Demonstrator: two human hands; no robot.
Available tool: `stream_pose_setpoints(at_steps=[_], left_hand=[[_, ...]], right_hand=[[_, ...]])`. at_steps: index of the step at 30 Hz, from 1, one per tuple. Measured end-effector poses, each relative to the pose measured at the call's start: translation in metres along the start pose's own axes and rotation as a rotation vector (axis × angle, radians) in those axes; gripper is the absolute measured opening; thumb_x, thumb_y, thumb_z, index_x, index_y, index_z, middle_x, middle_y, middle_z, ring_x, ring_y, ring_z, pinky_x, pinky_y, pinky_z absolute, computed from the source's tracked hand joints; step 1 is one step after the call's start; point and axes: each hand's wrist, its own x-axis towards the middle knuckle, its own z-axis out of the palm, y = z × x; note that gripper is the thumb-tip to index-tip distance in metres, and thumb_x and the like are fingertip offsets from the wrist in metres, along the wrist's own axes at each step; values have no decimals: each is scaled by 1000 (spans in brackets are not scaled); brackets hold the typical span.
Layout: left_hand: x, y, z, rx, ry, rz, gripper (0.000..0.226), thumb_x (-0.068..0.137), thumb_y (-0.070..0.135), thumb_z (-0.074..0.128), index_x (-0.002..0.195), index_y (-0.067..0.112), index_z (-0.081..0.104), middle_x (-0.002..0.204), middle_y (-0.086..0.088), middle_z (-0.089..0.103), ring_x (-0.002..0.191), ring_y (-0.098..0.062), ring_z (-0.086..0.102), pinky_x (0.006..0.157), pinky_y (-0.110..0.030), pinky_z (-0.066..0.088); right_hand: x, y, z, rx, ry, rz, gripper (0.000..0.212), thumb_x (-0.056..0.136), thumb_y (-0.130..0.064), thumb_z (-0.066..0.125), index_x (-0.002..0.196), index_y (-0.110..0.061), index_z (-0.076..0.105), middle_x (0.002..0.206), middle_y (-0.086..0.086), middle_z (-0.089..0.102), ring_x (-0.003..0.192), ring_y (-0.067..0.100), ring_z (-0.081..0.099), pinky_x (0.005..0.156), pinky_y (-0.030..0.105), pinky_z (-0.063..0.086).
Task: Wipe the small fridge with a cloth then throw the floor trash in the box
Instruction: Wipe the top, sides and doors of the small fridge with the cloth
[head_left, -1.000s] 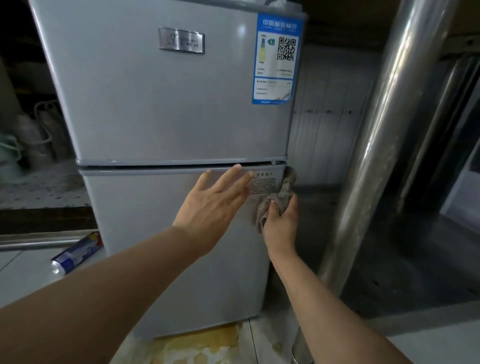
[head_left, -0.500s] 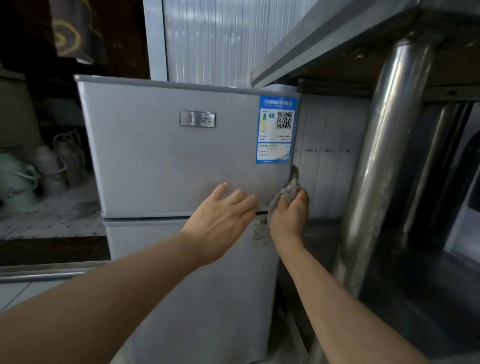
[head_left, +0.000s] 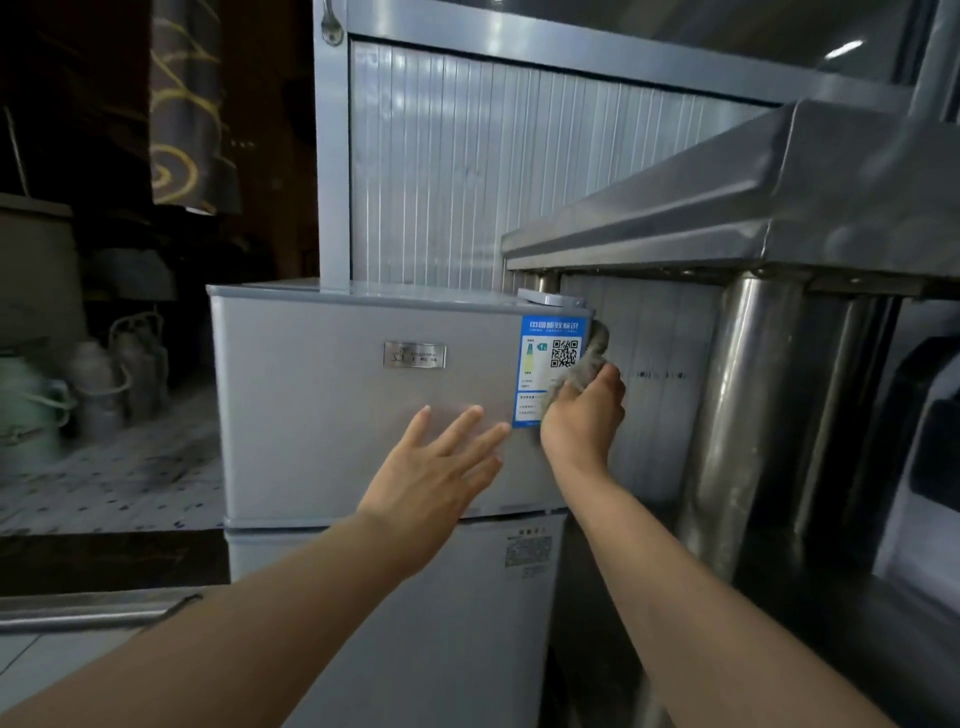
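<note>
The small silver fridge (head_left: 332, 405) stands in front of me, with an upper and a lower door and a blue label (head_left: 550, 358) at the upper door's right. My right hand (head_left: 584, 415) grips a grey cloth (head_left: 592, 358) and holds it against the upper door's right edge, over part of the label. My left hand (head_left: 441, 462) is open, fingers spread flat on the upper door just left of the label. No floor trash or box is in view.
A stainless steel table (head_left: 779, 208) with thick round legs (head_left: 727, 415) stands tight against the fridge's right side. A ribbed white wall panel (head_left: 467, 171) is behind. Pale kettles or jugs (head_left: 31, 410) sit on a patterned surface at the left.
My right hand slid the cloth up the fridge's right edge, from the lower door's top to the upper door's label. My left hand moved up with it. The view tilted upward.
</note>
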Motion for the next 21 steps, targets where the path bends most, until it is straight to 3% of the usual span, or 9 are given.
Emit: stream_pose_setpoints(at_steps=[5, 11, 17, 21], left_hand=[[0, -6, -14, 21, -75, 34, 79, 91, 27, 52, 149, 21, -1, 155, -1, -25, 143, -28, -20, 112, -57, 0], [-4, -18, -28, -120, -138, 52, 84, 84, 22, 62, 149, 23, 7, 158, 3, -13, 144, -20, -14, 114, -52, 7], [-22, -28, -26, -239, -38, 12, 72, 86, 23, 58, 146, 24, 17, 158, 3, 2, 145, -19, -5, 113, -47, 12], [-38, -38, -24, -311, -19, -27, 66, 87, 20, 56, 143, 21, 22, 156, 1, 11, 145, -19, 0, 113, -47, 13]], right_hand=[[17, -36, -1, -5, 7, 4, 36, 94, -11, 47, 129, -7, 40, 136, 13, 41, 122, 32, 42, 97, 46, 44], [12, -44, -9, -57, -21, -119, 57, 89, -2, 49, 142, -16, 35, 139, 12, 31, 120, 31, 39, 103, 40, 37], [-3, -46, -22, -24, -20, -202, 33, 90, 1, 46, 119, -9, 58, 130, 12, 37, 114, 31, 46, 83, 14, 38], [-18, -56, -19, -115, -100, -166, 27, 92, -2, 45, 113, -8, 60, 126, 10, 40, 111, 29, 48, 83, 13, 32]])
